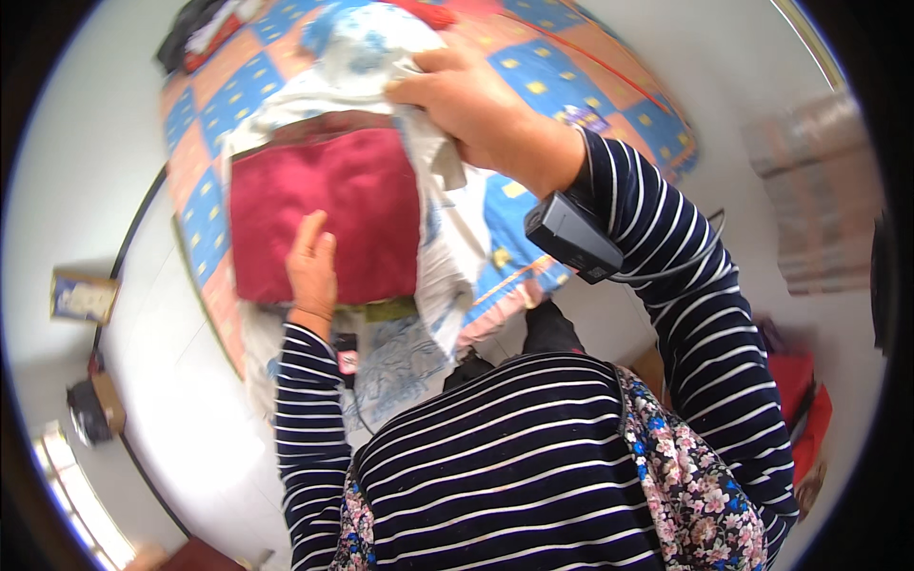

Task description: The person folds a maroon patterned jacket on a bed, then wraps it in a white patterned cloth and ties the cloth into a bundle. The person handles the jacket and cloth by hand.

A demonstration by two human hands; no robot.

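Note:
A folded dark-red cloth [357, 207] lies on a white cloth with a blue pattern [443, 250], over a blue and peach checked bed cover [243, 86]. On the red cloth's lower left part rests my left hand [313, 268], fingers extended and gripping nothing that shows. My right hand [464, 100] pinches the white cloth between thumb and fingers, beyond the red cloth's upper right corner. A brown band runs along the red cloth's far edge, and a strip of olive-green fabric shows below its near edge.
Dark and red items [207, 36] lie at the bed's far left corner. A red cord [593, 53] crosses the cover at the far right. A small purple packet [585, 118] sits beyond my right wrist. Red bags [800, 407] stand on the right.

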